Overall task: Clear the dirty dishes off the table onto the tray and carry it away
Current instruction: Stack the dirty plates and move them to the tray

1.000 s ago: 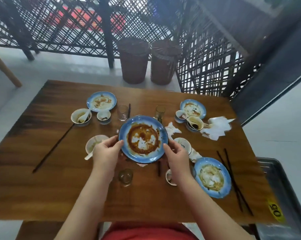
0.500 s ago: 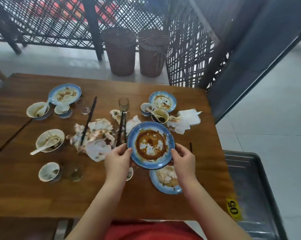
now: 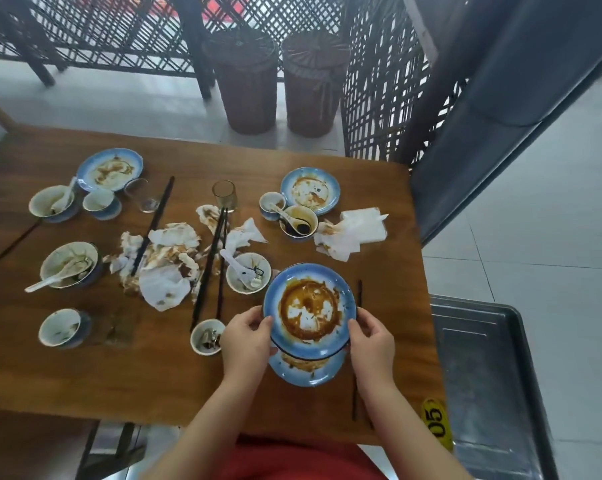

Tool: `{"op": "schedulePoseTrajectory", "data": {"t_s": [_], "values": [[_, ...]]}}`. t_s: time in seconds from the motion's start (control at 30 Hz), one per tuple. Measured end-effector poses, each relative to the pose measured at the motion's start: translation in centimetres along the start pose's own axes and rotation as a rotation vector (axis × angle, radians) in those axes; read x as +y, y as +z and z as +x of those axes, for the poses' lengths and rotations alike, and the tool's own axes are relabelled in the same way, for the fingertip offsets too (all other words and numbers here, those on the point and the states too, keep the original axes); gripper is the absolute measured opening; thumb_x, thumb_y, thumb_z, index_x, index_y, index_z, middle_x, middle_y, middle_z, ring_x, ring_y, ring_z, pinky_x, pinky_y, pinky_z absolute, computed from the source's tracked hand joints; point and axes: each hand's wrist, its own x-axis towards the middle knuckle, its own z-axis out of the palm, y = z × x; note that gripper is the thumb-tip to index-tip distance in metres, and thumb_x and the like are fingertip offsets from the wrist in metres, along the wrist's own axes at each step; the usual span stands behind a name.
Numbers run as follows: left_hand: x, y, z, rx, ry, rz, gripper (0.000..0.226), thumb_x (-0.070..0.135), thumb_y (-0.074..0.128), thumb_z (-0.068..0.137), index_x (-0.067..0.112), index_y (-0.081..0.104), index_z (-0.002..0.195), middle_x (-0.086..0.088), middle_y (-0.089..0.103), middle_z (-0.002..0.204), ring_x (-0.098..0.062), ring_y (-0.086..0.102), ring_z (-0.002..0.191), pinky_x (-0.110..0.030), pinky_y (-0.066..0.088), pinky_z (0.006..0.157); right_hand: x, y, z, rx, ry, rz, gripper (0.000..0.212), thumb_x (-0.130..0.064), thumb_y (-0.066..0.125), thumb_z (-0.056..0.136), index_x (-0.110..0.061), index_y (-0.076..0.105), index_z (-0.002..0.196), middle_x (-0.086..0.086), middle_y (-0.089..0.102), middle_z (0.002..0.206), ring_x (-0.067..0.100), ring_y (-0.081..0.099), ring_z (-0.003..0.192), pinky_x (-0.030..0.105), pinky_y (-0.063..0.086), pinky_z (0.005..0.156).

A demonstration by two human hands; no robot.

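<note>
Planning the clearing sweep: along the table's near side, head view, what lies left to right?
Small white ceramic cup → white cup holding dark scraps → left hand → sauce-smeared blue round plate → right hand → grey metal tray.

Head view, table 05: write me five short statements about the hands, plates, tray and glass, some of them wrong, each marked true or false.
1. The left hand and right hand grip the sauce-smeared plate by its rim. True.
2. That plate is over a second blue plate. True.
3. The grey tray carries stacked bowls. False: no dish shows on it.
4. The amber glass lies tipped over. False: it stands upright.
5. The bowl beside the held plate has a white spoon in it. True.
</note>
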Motion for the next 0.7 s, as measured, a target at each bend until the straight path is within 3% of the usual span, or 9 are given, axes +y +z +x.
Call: {"op": "schedulePoseTrajectory", "data": {"t_s": [0.13,0.27,0.37,0.5,0.6,0.7], "values": [[-1.2,0.8,-0.2,0.033,-0.140,-0.050,0.026,0.013,0.065,0.090,0.010,0.064,0.116,-0.010,0.068,0.101,-0.025,0.069,0.084,-0.021,0.053,0.049,1.0,-0.1,0.4,0.009,0.016,-0.046,0.033,-0.022,0.061,0.092,-0.015,0.064,0.124,-0.004,0.069,0.110,0.012,0.063,0.104,0.041,0.056,0.089],[-2.4,0.7,-0.1,0.051,-0.183,-0.009,0.028,0.014,0.067,0.088,0.010,0.065,0.116,-0.010,0.070,0.101,-0.026,0.069,0.082,-0.039,0.060,0.067,2.3,0.3,0.1,-0.010,0.065,-0.101,0.035,-0.022,0.060,0.092,-0.015,0.062,0.126,-0.004,0.067,0.116,0.013,0.061,0.110,0.041,0.055,0.092],[-2.8,0.5,-0.3,0.040,-0.161,0.029,0.025,0.014,0.067,0.088,0.013,0.065,0.113,-0.005,0.069,0.097,-0.025,0.069,0.081,-0.030,0.057,0.057,3.2,0.4,-0.1,-0.017,0.092,-0.163,0.035,-0.022,0.060,0.093,-0.015,0.063,0.126,-0.002,0.067,0.119,0.015,0.061,0.112,0.041,0.053,0.094],[-2.8,0.4,-0.8,0.020,-0.063,0.156,0.008,0.016,0.065,0.089,0.020,0.065,0.096,0.008,0.066,0.088,-0.017,0.065,0.082,-0.038,0.057,0.073,3.7,0.4,-0.4,-0.007,0.109,-0.233,0.035,-0.019,0.058,0.094,-0.013,0.062,0.128,0.001,0.065,0.125,0.018,0.059,0.117,0.041,0.052,0.096],[-2.8,0.4,-0.8,0.022,-0.014,0.233,0.007,0.016,0.064,0.089,0.023,0.064,0.091,0.011,0.064,0.084,-0.008,0.060,0.082,-0.028,0.048,0.070,3.6,0.5,-0.3,0.017,0.124,-0.241,0.036,-0.018,0.057,0.094,-0.012,0.061,0.129,0.002,0.064,0.126,0.020,0.058,0.118,0.041,0.051,0.097],[-3.1,0.5,-0.8,0.015,-0.002,0.276,0.007,0.017,0.063,0.088,0.020,0.068,0.092,0.006,0.067,0.088,-0.011,0.062,0.084,-0.030,0.049,0.071,3.8,0.4,-0.4,0.026,0.123,-0.270,0.036,-0.018,0.056,0.095,-0.011,0.060,0.130,0.004,0.063,0.127,0.021,0.058,0.119,0.038,0.051,0.097]]}}
